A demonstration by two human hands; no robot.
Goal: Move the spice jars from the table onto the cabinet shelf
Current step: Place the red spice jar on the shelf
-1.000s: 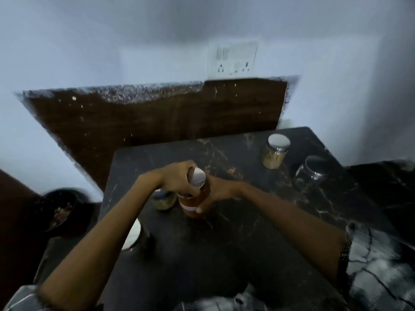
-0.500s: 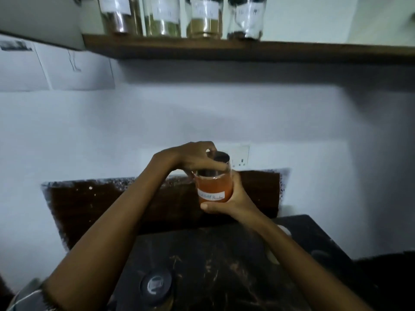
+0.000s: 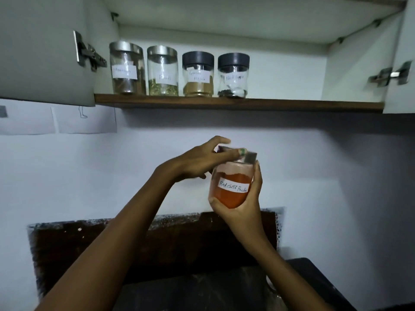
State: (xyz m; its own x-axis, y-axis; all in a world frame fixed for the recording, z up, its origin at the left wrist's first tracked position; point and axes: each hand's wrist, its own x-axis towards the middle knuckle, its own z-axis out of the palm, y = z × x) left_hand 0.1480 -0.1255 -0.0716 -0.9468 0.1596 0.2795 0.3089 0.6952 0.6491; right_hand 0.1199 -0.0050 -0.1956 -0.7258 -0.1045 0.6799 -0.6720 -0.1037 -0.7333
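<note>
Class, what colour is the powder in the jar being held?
Orange-red, in the held jar; clearest in the head view.

Both forearms are bare from the bottom edge of the view up to the wrists, with no sleeve in sight. The left hand has a green-painted nail on one fingertip; the right hand wears no ring or band.

Home kitchen, open wall cabinet with labelled spice jars along its wooden shelf, dark marble table below, painted wall behind
</note>
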